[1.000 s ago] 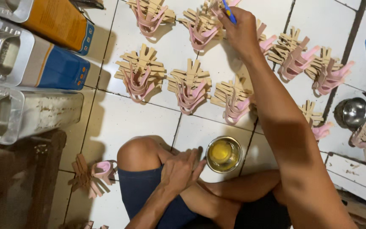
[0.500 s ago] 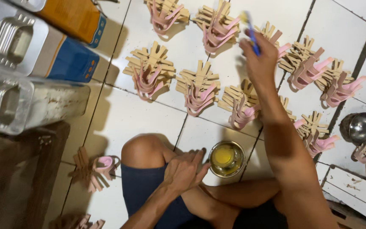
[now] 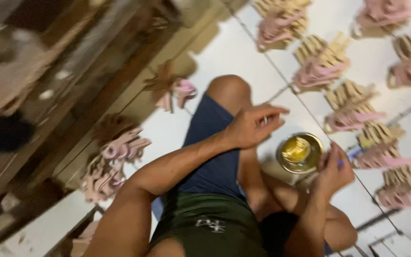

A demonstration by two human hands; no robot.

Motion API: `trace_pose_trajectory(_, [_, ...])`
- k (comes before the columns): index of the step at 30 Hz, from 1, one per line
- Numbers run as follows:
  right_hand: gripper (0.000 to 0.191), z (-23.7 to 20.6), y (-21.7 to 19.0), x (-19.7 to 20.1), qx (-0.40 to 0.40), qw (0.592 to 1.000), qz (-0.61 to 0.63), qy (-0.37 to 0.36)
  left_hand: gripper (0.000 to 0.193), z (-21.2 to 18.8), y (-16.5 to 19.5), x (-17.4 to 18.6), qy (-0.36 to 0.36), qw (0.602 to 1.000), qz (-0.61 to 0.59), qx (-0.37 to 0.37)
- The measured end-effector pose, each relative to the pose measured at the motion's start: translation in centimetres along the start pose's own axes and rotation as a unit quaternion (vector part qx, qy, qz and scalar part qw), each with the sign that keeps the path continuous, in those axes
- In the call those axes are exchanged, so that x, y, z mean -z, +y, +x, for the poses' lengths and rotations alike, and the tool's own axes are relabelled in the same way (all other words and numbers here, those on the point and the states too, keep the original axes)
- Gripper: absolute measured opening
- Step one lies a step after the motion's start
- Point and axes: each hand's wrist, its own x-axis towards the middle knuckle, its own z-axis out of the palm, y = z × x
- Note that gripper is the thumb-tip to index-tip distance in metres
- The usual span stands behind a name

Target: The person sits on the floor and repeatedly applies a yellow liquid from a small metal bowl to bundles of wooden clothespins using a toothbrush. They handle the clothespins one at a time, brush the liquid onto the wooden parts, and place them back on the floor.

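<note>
1. A person sits cross-legged on a white tiled floor [image 3: 224, 52], seen from above in a blurred, tilted head view, wearing blue shorts [image 3: 212, 157] and a dark green top [image 3: 205, 223].
2. The left hand [image 3: 253, 126] hovers above the left thigh, near the raised knee, fingers loosely curled and partly spread; whether anything small sits between the fingertips cannot be told through the blur.
3. The right hand [image 3: 331, 171] is closed around a thin blue-handled tool [image 3: 350, 156], most likely a brush, whose end pokes out toward the right.
4. A small round metal tin [image 3: 300, 152] of yellow paste rests on the floor in front of the crossed legs, between the two hands and just beside the right one.
5. Bundles of pink straps stacked with tan sole pieces [image 3: 322, 62] lie in rows across the tiles to the right and top, well apart from the left hand.
6. More pink strap pieces [image 3: 115, 157] are heaped on the floor at the person's left, beside a dark wooden frame [image 3: 72, 95].
7. One separate cluster [image 3: 172, 88] sits near the raised knee.
</note>
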Motion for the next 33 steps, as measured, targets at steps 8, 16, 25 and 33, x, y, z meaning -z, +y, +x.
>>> trace_pose_trajectory(8, [0.017,-5.2,-1.7,3.2,0.04,0.999,0.031,-0.005,0.026,-3.7,1.0,15.8,0.19,0.843,0.379,0.332])
trace_pose_trajectory(16, [0.018,-9.7,-4.3,1.1,0.078,0.996,-0.006,-0.05,0.017,-5.7,7.1,14.6,0.321,0.899,0.293,-0.039])
trace_pose_trajectory(25, [0.021,-15.4,-11.5,-0.8,0.194,0.974,0.021,-0.111,0.032,-8.3,16.6,-0.7,0.182,0.871,0.287,-0.355])
trace_pose_trajectory(33, [0.024,-10.6,-10.8,10.4,0.103,0.899,0.216,-0.368,0.04,-8.5,16.9,-1.5,-0.095,0.99,-0.083,-0.059])
